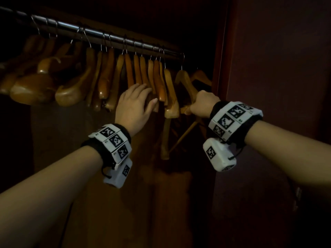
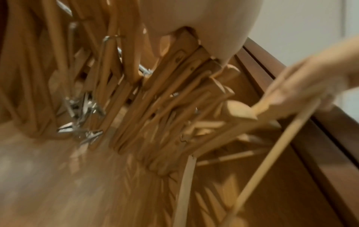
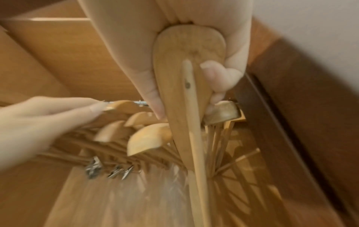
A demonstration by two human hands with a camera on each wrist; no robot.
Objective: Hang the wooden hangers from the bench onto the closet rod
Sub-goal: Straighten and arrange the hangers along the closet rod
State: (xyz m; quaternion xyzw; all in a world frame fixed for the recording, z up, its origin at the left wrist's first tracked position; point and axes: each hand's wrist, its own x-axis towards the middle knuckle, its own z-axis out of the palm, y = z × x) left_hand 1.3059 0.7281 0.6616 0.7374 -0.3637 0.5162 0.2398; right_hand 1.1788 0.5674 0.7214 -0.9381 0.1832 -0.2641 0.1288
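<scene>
Gripped in the right hand: 1 wooden hanger, fingers curled round its arm, hook already over the closet rod. Left hand flat, fingers straight, pressing the hung hangers aside, likely clearing a gap.

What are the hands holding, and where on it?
The right hand holds a wooden hanger by its shoulder end. The left hand holds nothing; its straight fingers press against the hung hangers.

Dim head view — blurred, brighter wrist views
</scene>
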